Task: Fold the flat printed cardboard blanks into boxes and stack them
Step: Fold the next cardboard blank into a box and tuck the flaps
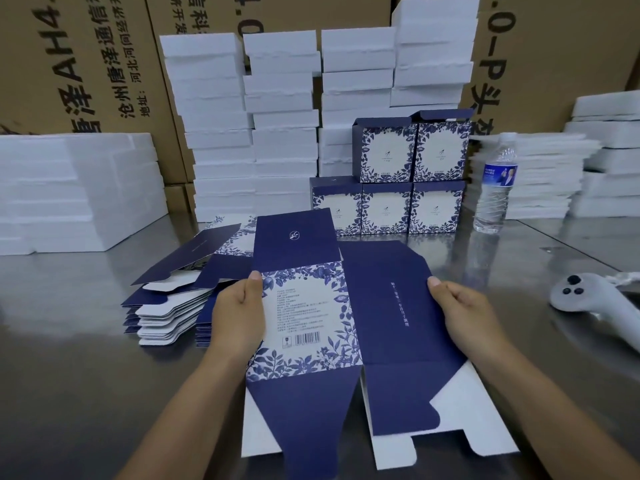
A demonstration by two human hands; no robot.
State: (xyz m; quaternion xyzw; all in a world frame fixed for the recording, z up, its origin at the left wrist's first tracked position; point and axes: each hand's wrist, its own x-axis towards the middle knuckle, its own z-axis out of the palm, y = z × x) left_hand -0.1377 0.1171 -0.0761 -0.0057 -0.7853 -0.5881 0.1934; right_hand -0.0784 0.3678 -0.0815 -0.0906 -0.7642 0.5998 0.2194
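A flat cardboard blank (311,317) lies low in the centre of the frame, held just over the brushed steel table (69,341). Its printed face is matte navy, with one white panel bordered by blue leaves that carries fine text and a barcode. The tabs at the lower edge show a plain white underside with rounded cut-outs. The left hand (239,313) grips the leaf-printed panel's edge, thumb flat on top and fingers curled beneath. The right hand (464,313) pinches the navy panel's far edge the same way. At centre left, touching the table, sits a fanned pile of flat blanks (166,306), navy faces and white tab edges in alternating layers. Above centre stand the folded boxes (388,188), squarish cubes with the same leaf border: three side by side and two stacked on them. The top flaps of the upper two are raised, but their insides cannot be seen. Behind and on both sides rise columns of white foam slabs (214,109) with rough, crumbly edges. Brown corrugated cartons (86,64) printed with black characters fill the background. At the right a clear ribbed plastic water bottle (495,188) with a blue label stands upright, holding water. Lower right of it lies a smooth white controller (588,299) with dark buttons.
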